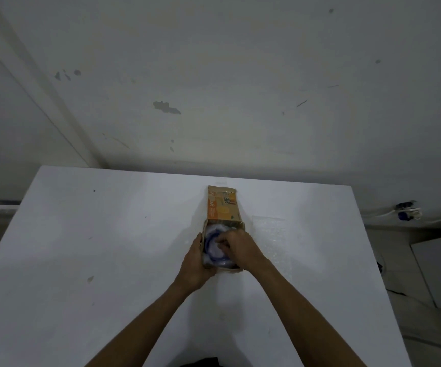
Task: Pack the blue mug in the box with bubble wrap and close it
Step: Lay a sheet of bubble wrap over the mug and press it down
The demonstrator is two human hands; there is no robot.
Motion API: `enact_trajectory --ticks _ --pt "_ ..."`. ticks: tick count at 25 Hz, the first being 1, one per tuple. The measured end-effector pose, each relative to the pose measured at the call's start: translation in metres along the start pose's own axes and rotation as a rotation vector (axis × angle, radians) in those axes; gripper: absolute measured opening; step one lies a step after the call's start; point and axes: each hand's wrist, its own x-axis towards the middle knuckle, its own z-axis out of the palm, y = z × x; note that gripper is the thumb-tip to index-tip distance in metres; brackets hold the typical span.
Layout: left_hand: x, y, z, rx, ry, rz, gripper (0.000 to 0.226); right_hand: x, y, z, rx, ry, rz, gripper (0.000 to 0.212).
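Observation:
A small cardboard box (205,229) stands on the white table, its orange printed lid flap (223,206) folded back away from me. Inside it sits the blue mug (210,242), its rim showing as a blue ring, with bubble wrap (218,229) around it. My left hand (195,263) grips the box's left side and near corner. My right hand (236,249) reaches over the box's opening with curled fingers that pinch the bubble wrap at the mug's rim. The mug's right half is hidden under this hand.
A loose sheet of clear bubble wrap (272,234) lies flat on the table just right of the box. The white table (95,260) stands against a marked white wall. Cables and a plug (407,210) lie on the floor to the right.

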Motion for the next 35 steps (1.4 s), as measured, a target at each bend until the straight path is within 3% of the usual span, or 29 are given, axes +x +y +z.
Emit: enact_trajectory --ticks 4,8,11,15,20,24,31,33,35 --pt "0.003 0.003 0.008 0.008 0.034 0.038 0.095 -0.021 0.03 -0.024 0.224 0.329 0.075 0.009" --pt "0.0 0.006 0.017 0.012 0.098 0.054 0.101 -0.04 0.09 -0.021 0.26 0.503 0.492 0.009" --pt "0.006 0.005 0.024 0.021 0.151 0.03 0.107 -0.05 0.124 -0.003 0.231 0.372 0.76 0.035" --pt "0.017 -0.017 0.035 0.074 0.207 -0.023 0.119 -0.054 0.126 0.014 0.162 0.219 0.942 0.073" --pt "0.021 -0.025 0.039 0.068 0.238 0.012 0.12 -0.049 0.125 0.019 0.257 0.218 1.058 0.074" --pt "0.019 -0.02 0.037 0.075 0.223 0.02 0.121 -0.049 0.133 0.013 0.315 0.15 1.023 0.057" --pt "0.007 0.026 0.012 0.188 0.164 -0.058 0.104 -0.052 0.104 -0.043 0.679 0.393 0.835 0.04" --pt "0.006 0.049 0.005 0.174 0.18 -0.103 0.096 -0.055 0.087 -0.068 0.727 0.446 0.747 0.043" --pt "0.006 0.072 -0.002 0.142 0.212 -0.044 0.075 -0.059 0.067 -0.086 0.808 0.471 0.688 0.052"
